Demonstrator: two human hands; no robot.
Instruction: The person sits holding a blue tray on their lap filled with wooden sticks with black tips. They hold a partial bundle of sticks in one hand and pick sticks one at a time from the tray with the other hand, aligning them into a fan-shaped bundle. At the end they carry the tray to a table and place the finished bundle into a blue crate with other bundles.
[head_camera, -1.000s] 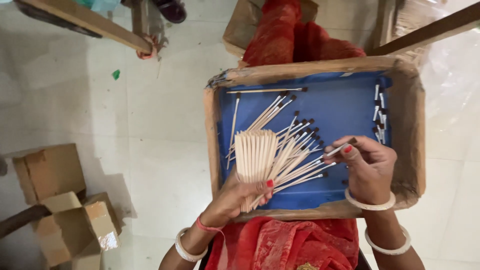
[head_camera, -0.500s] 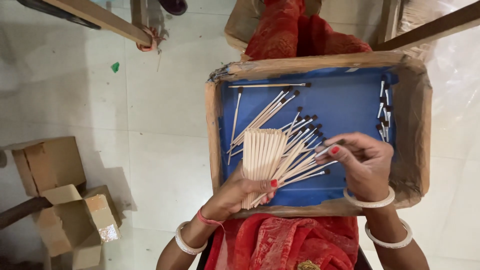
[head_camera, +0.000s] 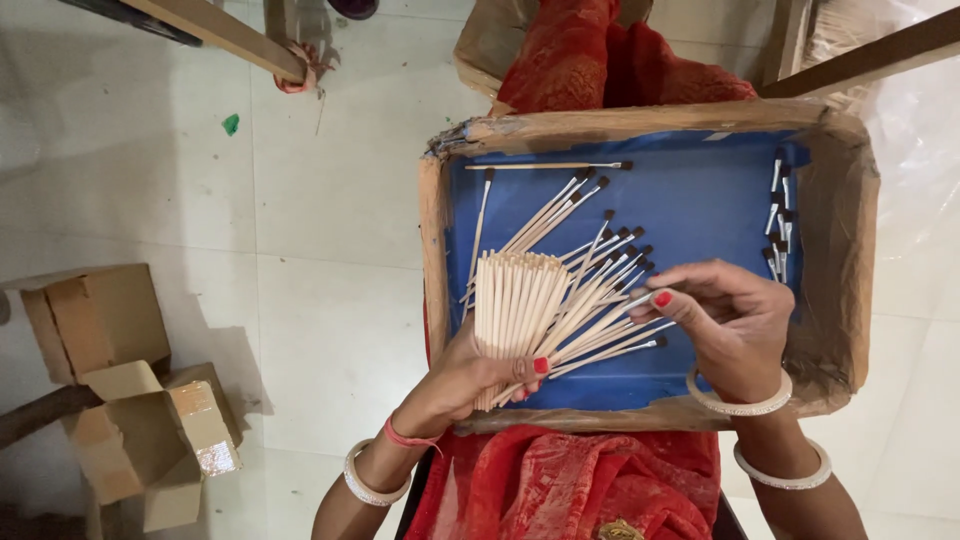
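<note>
Resting on the lap, one tray holds the work; tipping it would slide the loose sticks off its blue floor. Two open boxes sit on the floor, well apart. The left hand is clenched round one bundle, whose fanned sticks could slip if that hold slackens. The right hand pinches several tipped sticks; exact counts cannot be told.
</note>
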